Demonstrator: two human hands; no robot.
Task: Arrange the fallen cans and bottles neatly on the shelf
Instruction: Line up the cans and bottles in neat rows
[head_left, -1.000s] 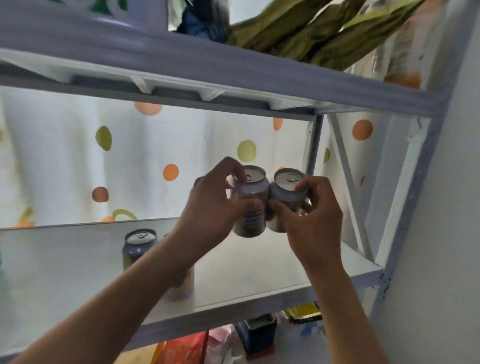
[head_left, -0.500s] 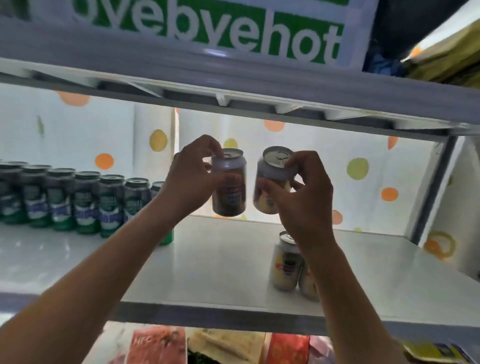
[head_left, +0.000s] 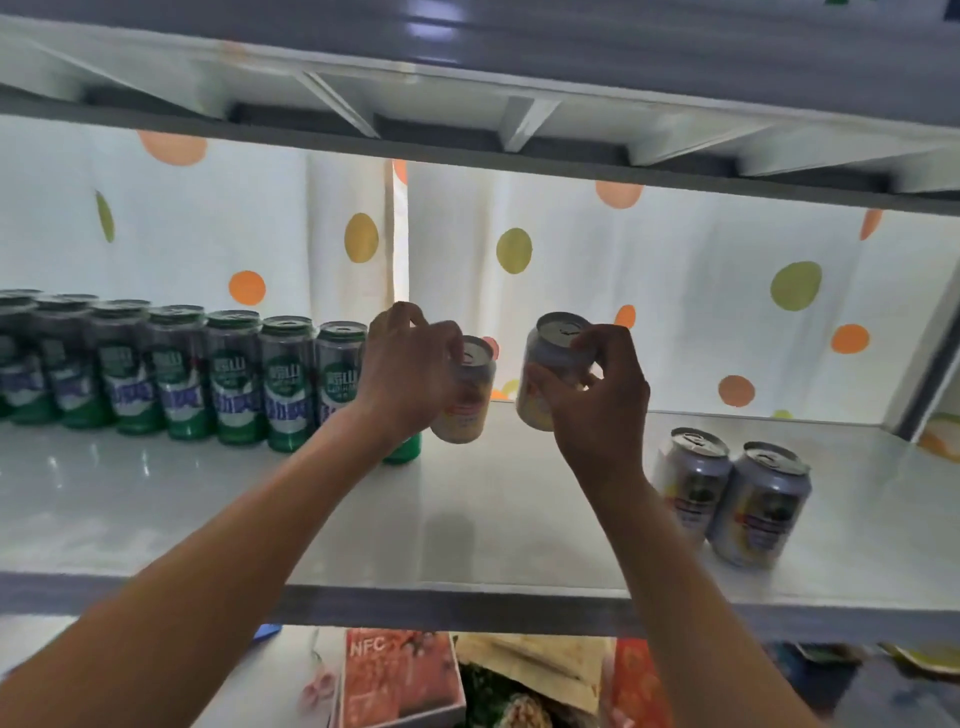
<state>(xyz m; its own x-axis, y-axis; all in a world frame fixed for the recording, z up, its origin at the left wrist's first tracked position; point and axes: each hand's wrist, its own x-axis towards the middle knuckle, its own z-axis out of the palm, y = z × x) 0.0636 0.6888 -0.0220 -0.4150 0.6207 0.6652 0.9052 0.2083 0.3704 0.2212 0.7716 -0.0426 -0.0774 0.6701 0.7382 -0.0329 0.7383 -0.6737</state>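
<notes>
Two small cans are being carried over the shelf (head_left: 311, 519), left hand (head_left: 410, 379) gripping one (head_left: 467, 395), right hand (head_left: 597, 395) pinching the other (head_left: 545, 364), apparently needing setting upright beside the green row (head_left: 171, 374) leftward of the fingers.

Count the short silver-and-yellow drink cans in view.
4: one short silver-and-yellow can in the left hand, one in the right hand, two standing on the white shelf at right. Arms may hide others.

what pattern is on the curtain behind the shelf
White curtain with orange and green dots, head view.
</notes>
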